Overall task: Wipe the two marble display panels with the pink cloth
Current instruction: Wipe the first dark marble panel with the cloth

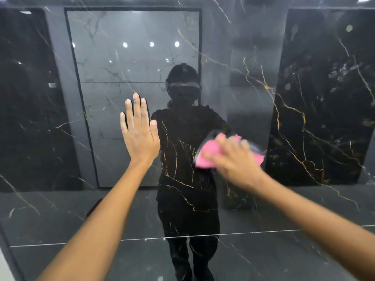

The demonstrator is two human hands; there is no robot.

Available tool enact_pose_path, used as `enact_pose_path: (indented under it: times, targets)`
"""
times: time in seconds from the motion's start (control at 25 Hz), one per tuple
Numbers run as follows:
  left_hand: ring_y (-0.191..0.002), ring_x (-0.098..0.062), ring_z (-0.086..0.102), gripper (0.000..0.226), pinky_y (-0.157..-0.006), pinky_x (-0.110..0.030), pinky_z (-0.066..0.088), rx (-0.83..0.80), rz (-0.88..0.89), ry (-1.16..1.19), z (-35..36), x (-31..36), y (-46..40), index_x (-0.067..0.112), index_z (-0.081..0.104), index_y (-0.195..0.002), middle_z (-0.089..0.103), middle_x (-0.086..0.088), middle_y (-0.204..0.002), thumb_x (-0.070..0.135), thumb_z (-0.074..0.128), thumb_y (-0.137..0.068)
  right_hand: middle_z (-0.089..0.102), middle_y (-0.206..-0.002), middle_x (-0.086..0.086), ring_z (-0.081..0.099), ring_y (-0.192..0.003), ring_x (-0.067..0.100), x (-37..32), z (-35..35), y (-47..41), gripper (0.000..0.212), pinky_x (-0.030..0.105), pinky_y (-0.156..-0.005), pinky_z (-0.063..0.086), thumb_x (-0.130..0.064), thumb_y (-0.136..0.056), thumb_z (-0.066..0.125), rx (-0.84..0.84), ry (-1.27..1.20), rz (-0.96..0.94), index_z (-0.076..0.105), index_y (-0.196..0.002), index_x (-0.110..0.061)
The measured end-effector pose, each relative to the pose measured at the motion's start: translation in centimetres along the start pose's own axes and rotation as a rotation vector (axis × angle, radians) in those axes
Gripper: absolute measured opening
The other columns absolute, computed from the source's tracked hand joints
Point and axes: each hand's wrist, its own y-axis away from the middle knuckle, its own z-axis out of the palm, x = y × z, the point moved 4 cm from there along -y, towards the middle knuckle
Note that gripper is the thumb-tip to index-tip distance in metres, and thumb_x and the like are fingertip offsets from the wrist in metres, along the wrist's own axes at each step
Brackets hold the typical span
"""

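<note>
A: What is hard to see here?

B: The right hand (pixel 231 157) is blurry. Its fingers (pixel 238 145) are smeared, so I can't count them well. The pink cloth (pixel 211 152) is blurry too. Most of it hides under the hand. Only bits stick out, one past the thumb side and one small corner on the other side of the fingers.

A: Anything else?

B: Both arms are cut off at the bottom edge. The marble panel (pixel 253 82) is dark and shiny like a mirror. It shows a dark shape of the person, and lamps and other slabs. It is hard to tell what is stone and what is only a reflection. I can't find where this panel ends, or pick out a second one.

A: What is the right hand doing?

B: It presses the cloth flat on the panel. The fingers are bent down over the cloth and hold it there.

A: And the left hand (pixel 140 134)?

B: It is wide open and holds nothing. The palm lies flat on the panel, fingers straight, close together, pointing up. The arm is stretched out straight. The cloth is off to the thumb side of it, not touching.
</note>
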Motion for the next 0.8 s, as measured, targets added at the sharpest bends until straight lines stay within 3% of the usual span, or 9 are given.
enact_pose_path:
  times: [0.12, 0.2, 0.28, 0.36, 0.4, 0.52, 0.6, 0.68, 0.8]
  targets:
    - [-0.150, -0.026, 0.010, 0.057, -0.121, -0.040, 0.005, -0.007, -0.011, -0.009, 0.1, -0.1, 0.0, 0.010, 0.019, -0.155, 0.014, -0.006, -0.163, 0.024, 0.031, -0.101, 0.045, -0.126, 0.025, 0.043, -0.091, 0.036, 8.6, -4.0, -4.5, 0.052, 0.044, -0.077, 0.035, -0.011, -0.072, 0.064, 0.188, -0.042, 0.593, 0.060, -0.122, -0.024]
    - [-0.150, -0.026, 0.009, 0.057, -0.121, -0.040, 0.005, -0.010, -0.004, -0.010, 0.2, 0.0, 0.0, 0.010, 0.018, -0.155, 0.013, -0.006, -0.163, 0.025, 0.030, -0.101, 0.039, -0.132, 0.028, 0.038, -0.094, 0.034, 5.0, -1.8, -2.5, 0.061, 0.044, -0.079, 0.029, -0.010, -0.071, 0.062, 0.233, -0.122, 0.668, 0.054, -0.130, -0.024]
    - [-0.150, -0.026, 0.009, 0.057, -0.121, -0.041, 0.006, -0.012, -0.012, -0.001, 0.0, 0.0, -0.1, 0.010, 0.017, -0.155, 0.013, -0.006, -0.163, 0.025, 0.029, -0.101, 0.035, -0.133, 0.026, 0.039, -0.097, 0.035, -2.6, 1.2, 2.2, 0.065, 0.044, -0.079, 0.029, -0.011, -0.069, 0.068, 0.094, -0.099, 0.305, 0.053, -0.130, -0.024]
    - [-0.151, -0.026, 0.009, 0.057, -0.121, -0.042, 0.006, -0.025, -0.012, 0.002, 0.0, 0.0, 0.0, 0.011, 0.017, -0.155, 0.012, -0.006, -0.163, 0.025, 0.029, -0.101, 0.034, -0.134, 0.022, 0.041, -0.104, 0.036, -2.5, 1.4, 3.8, 0.064, 0.045, -0.081, 0.030, -0.016, -0.069, 0.070, -0.023, -0.023, 0.009, 0.050, -0.128, -0.028]
    - [-0.150, -0.026, 0.009, 0.057, -0.121, -0.042, 0.006, -0.023, -0.008, -0.008, 0.0, 0.0, 0.0, 0.010, 0.017, -0.155, 0.012, -0.006, -0.163, 0.025, 0.030, -0.101, 0.033, -0.137, 0.020, 0.039, -0.110, 0.037, 0.3, 0.5, 1.8, 0.062, 0.045, -0.085, 0.029, -0.019, -0.071, 0.067, 0.023, 0.015, 0.009, 0.048, -0.129, -0.028]
    - [-0.150, -0.026, 0.009, 0.057, -0.121, -0.039, 0.003, -0.005, -0.020, -0.009, 0.2, 0.1, 0.0, 0.010, 0.018, -0.155, 0.013, -0.006, -0.163, 0.024, 0.029, -0.101, 0.034, -0.151, 0.015, 0.029, -0.136, 0.041, 7.9, -3.6, -7.3, 0.060, 0.052, -0.105, 0.021, -0.024, -0.077, 0.055, 0.262, -0.004, 0.373, 0.050, -0.137, -0.022]
    - [-0.150, -0.026, 0.010, 0.057, -0.121, -0.038, 0.002, -0.001, 0.002, -0.018, 0.3, 0.0, 0.1, 0.009, 0.019, -0.155, 0.014, -0.007, -0.163, 0.024, 0.029, -0.100, 0.041, -0.150, 0.014, 0.028, -0.141, 0.041, 4.7, -2.2, -9.2, 0.066, 0.055, -0.114, 0.013, -0.022, -0.075, 0.054, 0.360, -0.096, 0.254, 0.048, -0.141, -0.016]
    - [-0.150, -0.026, 0.011, 0.058, -0.120, -0.040, 0.004, -0.003, 0.005, -0.015, 0.2, -0.1, 0.0, 0.009, 0.019, -0.155, 0.015, -0.007, -0.163, 0.024, 0.029, -0.100, 0.037, -0.153, 0.010, 0.020, -0.145, 0.034, -3.1, 1.9, -5.0, 0.073, 0.049, -0.119, 0.001, -0.026, -0.075, 0.050, 0.224, -0.082, -0.038, 0.037, -0.146, -0.018]
    - [-0.150, -0.026, 0.010, 0.057, -0.121, -0.042, 0.007, -0.018, 0.003, -0.009, 0.1, -0.1, 0.1, 0.009, 0.018, -0.155, 0.015, -0.008, -0.163, 0.024, 0.029, -0.101, 0.027, -0.159, 0.003, 0.000, -0.150, 0.026, -10.2, 6.0, 5.3, 0.079, 0.045, -0.120, -0.011, -0.029, -0.075, 0.058, -0.155, 0.028, -0.556, 0.034, -0.150, -0.020]
